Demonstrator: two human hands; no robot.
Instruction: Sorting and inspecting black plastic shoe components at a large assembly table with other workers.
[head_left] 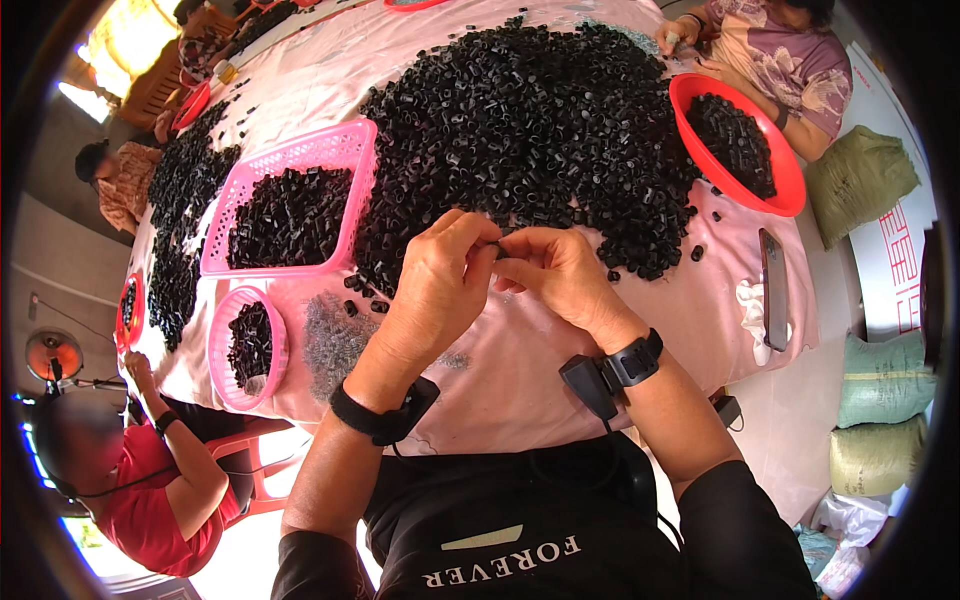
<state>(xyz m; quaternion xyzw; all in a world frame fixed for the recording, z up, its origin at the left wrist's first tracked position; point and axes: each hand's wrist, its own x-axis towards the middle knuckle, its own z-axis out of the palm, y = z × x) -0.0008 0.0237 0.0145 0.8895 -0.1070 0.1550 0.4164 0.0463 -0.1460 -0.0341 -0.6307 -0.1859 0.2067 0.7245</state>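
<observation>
Above the near part of the cloth, my left hand (pixel 440 275) and my right hand (pixel 560 272) meet fingertip to fingertip. Both are closed in a pinch on a small black plastic piece (pixel 497 250), mostly covered by the fingers. Just beyond them spreads a big heap of small black tubular plastic pieces (pixel 530 130). To the left of my left forearm lies a small pile of tiny clear-grey pieces (pixel 335 345). A pink rectangular basket (pixel 365 190) and a round pink basket (pixel 280 345), both holding black pieces, stand on the left.
A red oval basin (pixel 785 185) of black pieces and a phone (pixel 773 290) lie on the right of the pink tablecloth (pixel 500 390). One person (pixel 770 60) works at the far right, another in red (pixel 160 490) at the left. Stuffed sacks (pixel 880 380) stand beyond the right edge.
</observation>
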